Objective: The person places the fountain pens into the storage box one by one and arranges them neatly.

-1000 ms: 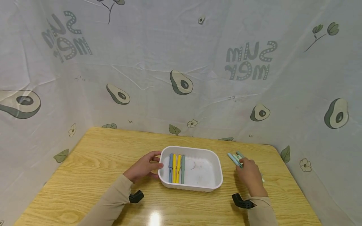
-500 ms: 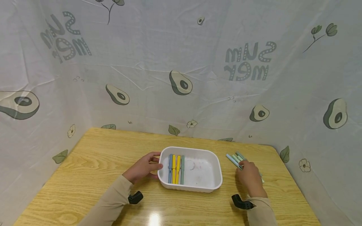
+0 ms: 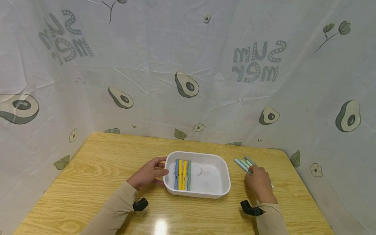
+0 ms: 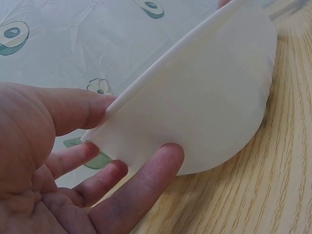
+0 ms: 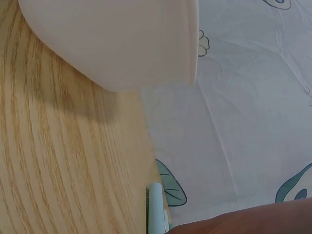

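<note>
A white plastic tray [image 3: 211,192] sits mid-table. At its left end lie a blue pen [image 3: 176,174], two yellow pens [image 3: 180,174] and a grey-green pen [image 3: 189,175], side by side. My left hand [image 3: 149,173] holds the tray's left end, thumb over the rim and fingers against the outer wall, as the left wrist view also shows. My right hand [image 3: 259,182] is at several pale pens right of the tray, including a light blue pen [image 3: 241,164] and a grey-green one [image 3: 248,159]. Its fingertips are hidden, so whether it grips one is unclear.
The wooden table [image 3: 117,153] meets a pale printed cloth [image 3: 158,98] behind and at both sides. Another pale pen end shows at the right of my right hand. Black wrist mounts sit on both sleeves.
The whole head view shifts slightly. Both hands, the tray and the pens otherwise stay nearly still.
</note>
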Available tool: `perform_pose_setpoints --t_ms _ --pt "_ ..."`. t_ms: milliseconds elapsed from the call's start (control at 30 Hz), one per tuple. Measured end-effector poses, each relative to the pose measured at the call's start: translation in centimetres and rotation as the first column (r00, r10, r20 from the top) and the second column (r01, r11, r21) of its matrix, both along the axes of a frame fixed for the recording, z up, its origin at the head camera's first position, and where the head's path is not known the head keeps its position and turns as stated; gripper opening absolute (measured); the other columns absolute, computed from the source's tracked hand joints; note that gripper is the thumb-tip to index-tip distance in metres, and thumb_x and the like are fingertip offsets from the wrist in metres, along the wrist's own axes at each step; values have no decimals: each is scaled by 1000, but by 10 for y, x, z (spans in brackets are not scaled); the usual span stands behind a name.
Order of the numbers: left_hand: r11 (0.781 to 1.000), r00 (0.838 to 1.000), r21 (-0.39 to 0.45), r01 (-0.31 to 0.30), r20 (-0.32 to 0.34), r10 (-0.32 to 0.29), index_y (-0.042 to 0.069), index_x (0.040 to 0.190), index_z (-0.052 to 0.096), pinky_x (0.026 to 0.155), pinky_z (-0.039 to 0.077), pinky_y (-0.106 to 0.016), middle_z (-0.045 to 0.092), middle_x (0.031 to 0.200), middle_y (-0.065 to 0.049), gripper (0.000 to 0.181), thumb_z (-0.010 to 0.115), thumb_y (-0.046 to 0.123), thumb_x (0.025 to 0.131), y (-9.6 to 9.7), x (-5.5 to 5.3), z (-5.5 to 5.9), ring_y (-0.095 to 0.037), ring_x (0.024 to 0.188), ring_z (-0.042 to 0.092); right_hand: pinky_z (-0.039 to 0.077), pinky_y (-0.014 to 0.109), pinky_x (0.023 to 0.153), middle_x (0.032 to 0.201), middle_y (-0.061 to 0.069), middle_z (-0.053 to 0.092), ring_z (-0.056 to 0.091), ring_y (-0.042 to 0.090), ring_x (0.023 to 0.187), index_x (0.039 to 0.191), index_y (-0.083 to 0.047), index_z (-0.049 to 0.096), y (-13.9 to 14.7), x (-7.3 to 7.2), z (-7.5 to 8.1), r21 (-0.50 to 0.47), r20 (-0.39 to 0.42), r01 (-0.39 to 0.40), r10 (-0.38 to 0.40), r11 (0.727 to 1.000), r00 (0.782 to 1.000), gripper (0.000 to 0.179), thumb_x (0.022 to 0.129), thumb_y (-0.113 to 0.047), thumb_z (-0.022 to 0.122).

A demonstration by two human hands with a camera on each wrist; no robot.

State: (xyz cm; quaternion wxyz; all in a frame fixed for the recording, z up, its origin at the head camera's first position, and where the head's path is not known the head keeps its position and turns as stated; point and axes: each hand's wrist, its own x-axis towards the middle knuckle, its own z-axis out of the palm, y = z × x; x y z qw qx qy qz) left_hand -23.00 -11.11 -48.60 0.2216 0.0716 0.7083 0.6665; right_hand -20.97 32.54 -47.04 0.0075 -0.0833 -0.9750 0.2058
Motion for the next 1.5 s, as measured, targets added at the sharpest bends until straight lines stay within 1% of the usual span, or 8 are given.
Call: perform_pose_setpoints --t_ms 267,467,567,833,967,1200,1367,1500 --pt "1000 1000 4 1 3 -1 7 156 41 81 64 -47 50 134 -25 61 67 9 101 0 -2 -1 -32 104 66 53 42 65 115 31 64 62 32 84 131 11 60 -3 -1 3 -71 52 -38 42 997 998 35 103 -9 55" --pt "1000 1000 8 4 1 -4 7 156 41 81 64 -48 50 134 -25 61 67 9 101 0 -3 -1 -32 105 66 49 36 56 118 30 65 60 23 71 130 11 59 -1 2 0 -118 45 15 -10 993 999 36 107 -16 50" --pt "1000 1000 7 5 -1 -5 7 156 41 82 64 -48 50 134 -25 61 67 9 101 0 -2 0 -32 105 65 50 37 56 118 30 66 61 23 71 129 11 60 1 2 -2 -110 48 28 -23 994 999 37 107 -17 50" --pt "1000 1000 -18 0 -2 0 8 155 42 82 64 -46 51 134 -23 58 66 10 102 -1 0 1 -31 105 65 53 43 68 99 18 69 62 27 81 120 8 63 -5 1 -1 -93 100 22 -12 995 995 34 103 -22 59" --pt "1000 1000 -20 2 -1 -2 8 155 43 81 64 -46 51 134 -23 59 67 11 102 -1 0 2 -32 106 65 53 41 65 100 18 69 62 26 81 116 6 64 -8 1 -3 -99 102 19 -8 995 995 32 101 -22 62" --pt "1000 1000 -17 13 -12 -13 7 156 41 81 65 -46 50 134 -24 59 65 9 102 0 0 3 -32 105 65 45 33 57 89 11 66 57 22 71 101 -1 64 -15 0 -9 -121 94 1 11 993 996 24 98 -25 67" --pt "1000 1000 -22 10 -9 -10 6 155 42 80 65 -45 51 132 -23 59 66 10 102 0 0 3 -31 104 64 44 32 58 89 10 66 56 22 72 101 -2 64 -20 2 -8 -149 95 5 9 989 995 26 100 -28 65" --pt "1000 1000 -28 4 -5 -4 7 155 43 80 65 -45 51 131 -22 58 67 10 102 0 1 3 -30 104 64 46 33 60 91 10 67 58 22 74 104 -1 64 -22 2 -6 -151 83 -9 22 989 996 23 99 -24 65"
